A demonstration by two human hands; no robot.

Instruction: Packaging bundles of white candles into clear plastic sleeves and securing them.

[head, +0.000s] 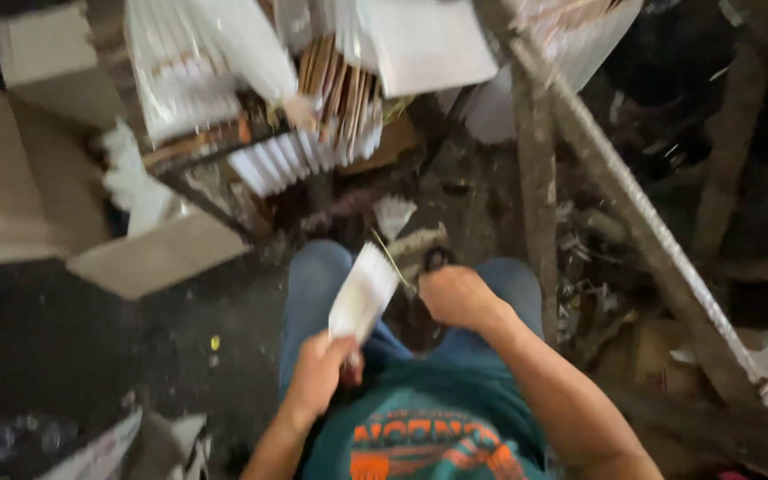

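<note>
The picture is blurred by motion. My left hand (324, 364) grips the lower end of a flat white bundle of thin sticks (364, 292), which tilts up and to the right above my lap. My right hand (457, 296) is closed just right of the bundle's top, over my right knee. A thin pale strand (390, 258) runs from it towards the bundle, and a dark loop like a scissors handle (438, 258) shows just above the fist. I am seated, in blue jeans (313, 284) and a teal shirt.
Ahead stand packed rows of white and tan sticks (313, 124) with white wrappers. Cardboard boxes (20, 151) lie at the left, a flat cardboard piece (157, 253) beside them. A grimy metal frame bar (633, 222) slants down the right. The dark floor is littered with scraps.
</note>
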